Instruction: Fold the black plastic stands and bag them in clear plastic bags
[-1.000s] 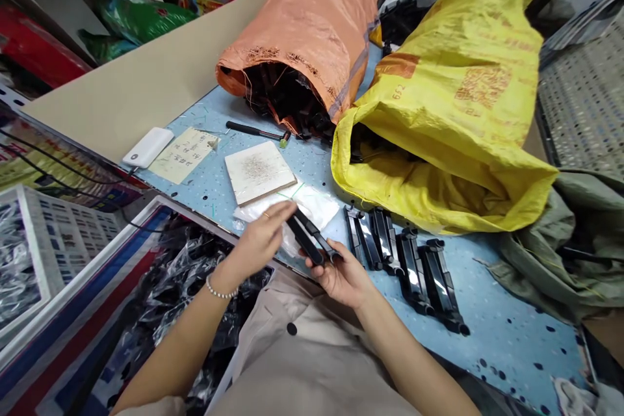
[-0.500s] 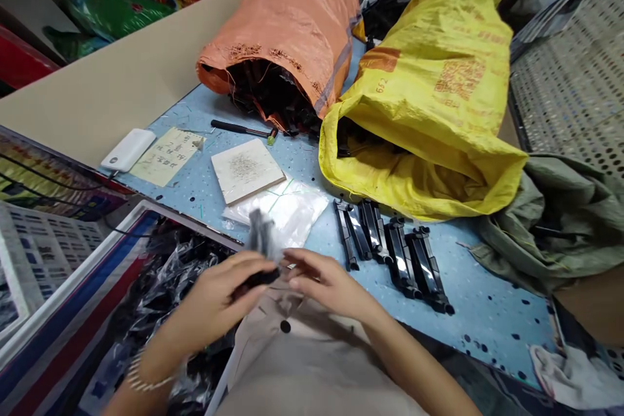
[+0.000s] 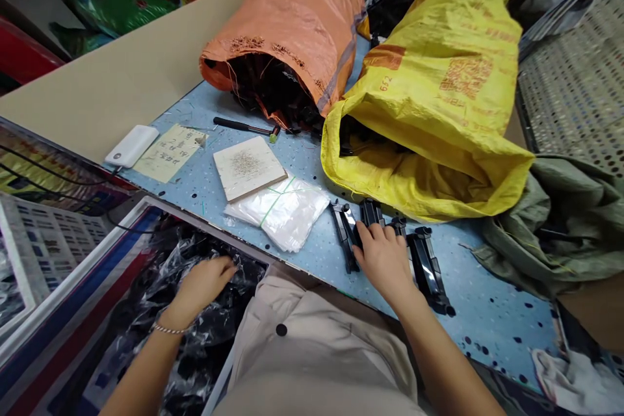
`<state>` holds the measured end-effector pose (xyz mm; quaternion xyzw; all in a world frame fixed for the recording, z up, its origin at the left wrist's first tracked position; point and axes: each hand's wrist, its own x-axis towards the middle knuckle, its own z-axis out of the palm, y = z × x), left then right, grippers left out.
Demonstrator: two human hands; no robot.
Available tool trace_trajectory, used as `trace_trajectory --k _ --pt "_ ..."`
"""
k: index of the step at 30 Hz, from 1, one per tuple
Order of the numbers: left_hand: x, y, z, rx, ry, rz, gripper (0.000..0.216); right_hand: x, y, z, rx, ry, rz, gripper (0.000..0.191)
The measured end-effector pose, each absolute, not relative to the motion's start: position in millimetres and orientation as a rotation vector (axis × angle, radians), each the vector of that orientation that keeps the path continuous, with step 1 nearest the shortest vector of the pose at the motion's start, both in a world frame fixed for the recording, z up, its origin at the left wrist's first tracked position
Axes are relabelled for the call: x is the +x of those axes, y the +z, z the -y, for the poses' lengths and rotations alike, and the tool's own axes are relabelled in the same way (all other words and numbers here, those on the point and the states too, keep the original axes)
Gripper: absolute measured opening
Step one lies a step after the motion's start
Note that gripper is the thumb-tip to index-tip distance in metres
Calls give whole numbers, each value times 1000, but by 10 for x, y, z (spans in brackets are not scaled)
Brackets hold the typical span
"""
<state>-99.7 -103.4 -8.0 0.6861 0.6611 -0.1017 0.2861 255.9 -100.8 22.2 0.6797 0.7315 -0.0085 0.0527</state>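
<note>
both hands have parted since half a second ago: they were together over the lap around a dark piece. now the left hand [image 3: 205,281] is down in the bin [image 3: 97,257] at lower left, and the right hand [image 3: 385,259] is out on the row of black parts [image 3: 429,270] at centre right.

the left hand lies palm down, its fingers sunk into the crinkled bagged pieces [image 3: 209,338]; whether it grips one i cannot tell. the right hand is palm down with fingers spread flat across the middle of the row, closed on nothing.

the row sits on the blue tabletop [image 3: 487,331], just below the mouth of the yellow sack [image 3: 439,91]. its parts lie side by side, each long axis running from the near edge up toward the sack, leaning a little to the upper left. the right hand touches it; the left is well apart, with the stack of clear bags [image 3: 283,208] between them.
</note>
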Motion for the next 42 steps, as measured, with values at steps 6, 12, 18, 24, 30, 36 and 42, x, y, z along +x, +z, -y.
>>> trace_trajectory --k 6,12,18,24,30,36,42 --pt "363 251 478 2268 613 -1649 32 2510 249 944 2037 -209 -2181 47" --pt "228 57 116 1617 833 -1476 15 2838 278 930 2569 -1296 -2116 38" --pt "74 123 137 796 878 -1132 36 2231 202 768 1958 -3323 -1272 38" --pt "31 178 219 884 958 -1196 36 1784 129 430 1934 -3445 -1222 29" --pt "-186 214 190 849 975 -1187 31 2152 60 508 2652 -2726 -1732 30" --pt "114 188 229 1186 986 -1252 30 1985 272 713 2051 -3300 -1379 25" --pt "59 213 247 1193 913 -1157 28 1905 164 520 1827 -3507 -1009 26"
